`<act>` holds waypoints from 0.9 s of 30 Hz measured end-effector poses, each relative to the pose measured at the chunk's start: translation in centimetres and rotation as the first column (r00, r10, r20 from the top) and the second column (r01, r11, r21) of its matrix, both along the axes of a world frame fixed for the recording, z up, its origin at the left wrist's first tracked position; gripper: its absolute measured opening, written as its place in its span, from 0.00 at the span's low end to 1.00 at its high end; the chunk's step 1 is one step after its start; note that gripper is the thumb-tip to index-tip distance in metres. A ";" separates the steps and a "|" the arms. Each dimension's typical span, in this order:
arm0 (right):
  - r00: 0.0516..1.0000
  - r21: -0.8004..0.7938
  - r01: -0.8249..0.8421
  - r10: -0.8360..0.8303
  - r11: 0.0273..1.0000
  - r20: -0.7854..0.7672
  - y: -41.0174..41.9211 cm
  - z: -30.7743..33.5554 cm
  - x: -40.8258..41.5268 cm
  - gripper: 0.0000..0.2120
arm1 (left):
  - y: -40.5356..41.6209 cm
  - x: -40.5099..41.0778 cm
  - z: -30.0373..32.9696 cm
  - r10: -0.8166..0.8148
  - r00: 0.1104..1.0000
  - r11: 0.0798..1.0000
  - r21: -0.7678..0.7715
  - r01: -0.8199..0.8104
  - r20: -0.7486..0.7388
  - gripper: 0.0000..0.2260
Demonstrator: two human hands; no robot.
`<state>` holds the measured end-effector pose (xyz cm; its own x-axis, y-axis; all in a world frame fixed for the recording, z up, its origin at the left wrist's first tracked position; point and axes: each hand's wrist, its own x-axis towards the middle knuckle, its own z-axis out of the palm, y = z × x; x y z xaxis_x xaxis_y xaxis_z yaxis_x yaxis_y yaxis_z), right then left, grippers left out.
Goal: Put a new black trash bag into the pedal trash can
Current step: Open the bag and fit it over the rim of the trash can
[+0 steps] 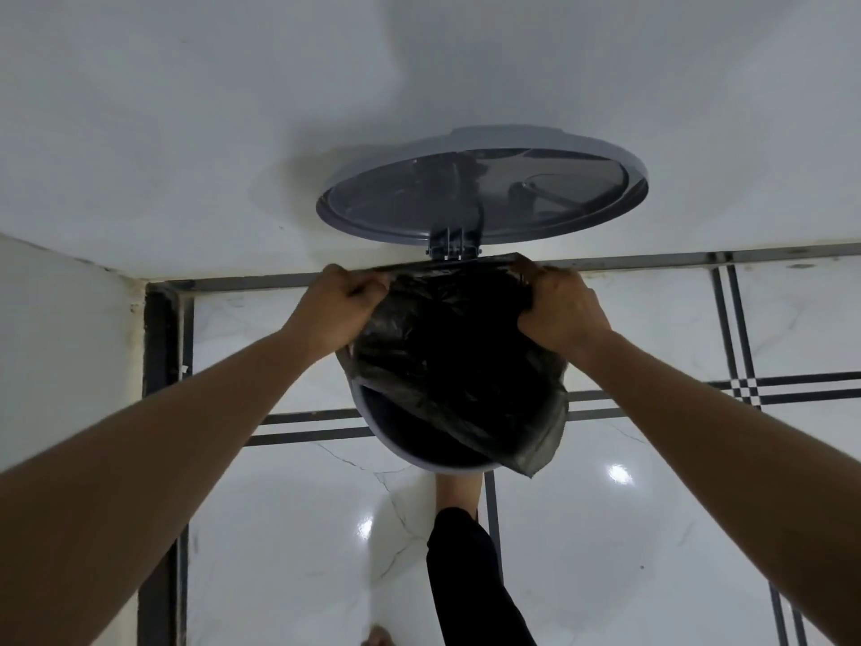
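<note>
both fists, left hand point(342, 304) and right hand point(561, 310), gripping trash bag point(456, 366) mouth at can point(410, 452) 12 o'clock; next, stretching toward 6 o'clock rim.

no readable text, labels, brands, numbers or signs

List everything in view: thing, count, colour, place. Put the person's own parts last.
trash can: one, grey, on the floor against the wall, near rim bare
lid: one, grey, raised and leaning toward the wall
trash bag: one, black, stretched across the far rim, a corner hanging over the near right side
floor: white glossy tiles with dark stripes
wall: white, behind the can
left hand: one, grips the bag's left edge
right hand: one, grips the bag's right edge
leg: one, black trouser, foot reaching under the can's front
</note>
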<state>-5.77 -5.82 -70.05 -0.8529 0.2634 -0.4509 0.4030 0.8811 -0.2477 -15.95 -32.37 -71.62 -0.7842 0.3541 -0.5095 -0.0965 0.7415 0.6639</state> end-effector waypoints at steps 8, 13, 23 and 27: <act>0.953 -0.203 0.108 -0.043 0.973 0.300 3.0 -1.7 -4.7 0.22 | 0.6 -3.0 -4.0 -0.146 0.985 0.957 -0.241 0.164 0.093 0.19; 0.886 -0.342 0.336 -0.172 0.878 0.430 5.5 -2.4 -2.3 0.21 | -1.7 -0.8 -5.3 0.086 0.994 0.973 -0.221 -0.069 0.066 0.13; 0.565 -0.518 0.800 -0.671 0.303 0.480 5.4 -4.4 7.7 0.13 | -6.4 4.4 -2.4 0.153 0.769 0.981 -0.001 -0.195 0.621 0.15; 0.492 -0.492 0.835 -0.733 0.246 0.469 4.2 -3.3 8.8 0.06 | -6.4 6.4 -2.3 0.203 0.844 0.974 -0.013 -0.227 0.495 0.32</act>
